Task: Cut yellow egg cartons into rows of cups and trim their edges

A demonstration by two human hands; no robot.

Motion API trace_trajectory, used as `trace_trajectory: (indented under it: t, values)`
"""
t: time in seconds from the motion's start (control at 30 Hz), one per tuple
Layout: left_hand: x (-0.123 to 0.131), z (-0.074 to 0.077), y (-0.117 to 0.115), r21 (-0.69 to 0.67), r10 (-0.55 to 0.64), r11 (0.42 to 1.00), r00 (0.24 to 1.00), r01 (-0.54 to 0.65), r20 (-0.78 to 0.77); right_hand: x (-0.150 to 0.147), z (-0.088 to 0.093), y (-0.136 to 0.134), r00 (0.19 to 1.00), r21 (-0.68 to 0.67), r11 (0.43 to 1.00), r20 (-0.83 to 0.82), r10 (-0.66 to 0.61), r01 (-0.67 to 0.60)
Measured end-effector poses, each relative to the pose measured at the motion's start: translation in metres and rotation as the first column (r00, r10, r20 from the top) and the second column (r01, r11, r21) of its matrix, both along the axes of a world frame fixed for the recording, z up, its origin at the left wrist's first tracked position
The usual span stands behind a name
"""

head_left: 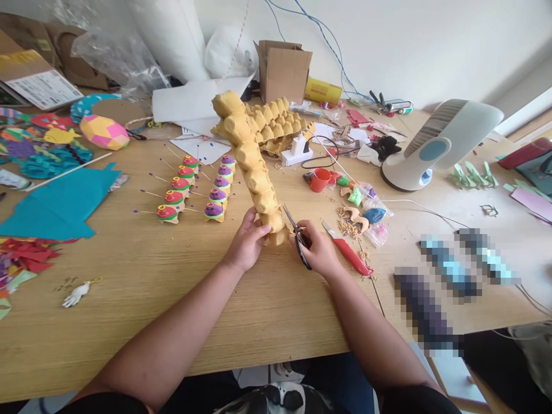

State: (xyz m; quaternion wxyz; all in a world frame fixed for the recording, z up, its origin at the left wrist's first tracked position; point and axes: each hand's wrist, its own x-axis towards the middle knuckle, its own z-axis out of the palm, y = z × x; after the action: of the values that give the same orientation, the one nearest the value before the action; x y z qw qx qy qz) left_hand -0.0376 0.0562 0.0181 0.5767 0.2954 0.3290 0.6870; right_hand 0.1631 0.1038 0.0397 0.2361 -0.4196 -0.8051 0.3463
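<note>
My left hand [248, 241] grips the near end of a long yellow egg carton strip [254, 169], which is raised at a slant above the table. In my right hand [319, 250] is a pair of black-handled scissors [301, 236]. The scissors' blades point up and away, just right of the strip's near end. A red-handled utility knife [348, 250] lies to the right of that hand. Left of the strip stand two rows of painted egg-carton caterpillars, one red and green [175, 196], one purple [218, 195], with pins sticking out.
More yellow egg carton [280, 118] lies behind the strip, beside a white power strip [297, 150]. A white fan [440, 141] stands at the right. A small red bucket [319, 180], carton scraps [351, 221] and bagged clay [374, 215] lie nearer. Teal paper [56, 201] covers the left side.
</note>
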Motion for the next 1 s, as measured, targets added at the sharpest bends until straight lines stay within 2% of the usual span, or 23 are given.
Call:
trace_trajectory:
  t: [0.27, 0.6, 0.8, 1.0]
  values:
    - [-0.0035, 0.0035, -0.0001, -0.031, -0.065, 0.997, 0.992, 0.069, 0.107, 0.0006, 0.001, -0.0011, 0.998, 0.019, 0.998, 0.004, 0.068, -0.068]
    - [-0.0036, -0.0001, -0.0005, -0.056, -0.148, 0.986, 0.977, 0.158, 0.153, -0.0036, -0.0003, -0.0028, 0.999, 0.027, 1.0, 0.05, 0.005, -0.007]
    - [-0.0029, 0.0051, -0.0014, -0.057, -0.149, 0.986, 0.981, 0.157, 0.128, -0.0021, 0.0011, -0.0023, 0.998, 0.04, 0.999, 0.056, -0.008, 0.005]
    - [-0.0023, 0.0052, -0.0017, -0.082, -0.148, 0.983, 0.971, 0.166, 0.188, -0.002, -0.0012, -0.0005, 0.997, 0.033, 0.999, 0.072, -0.028, 0.026]
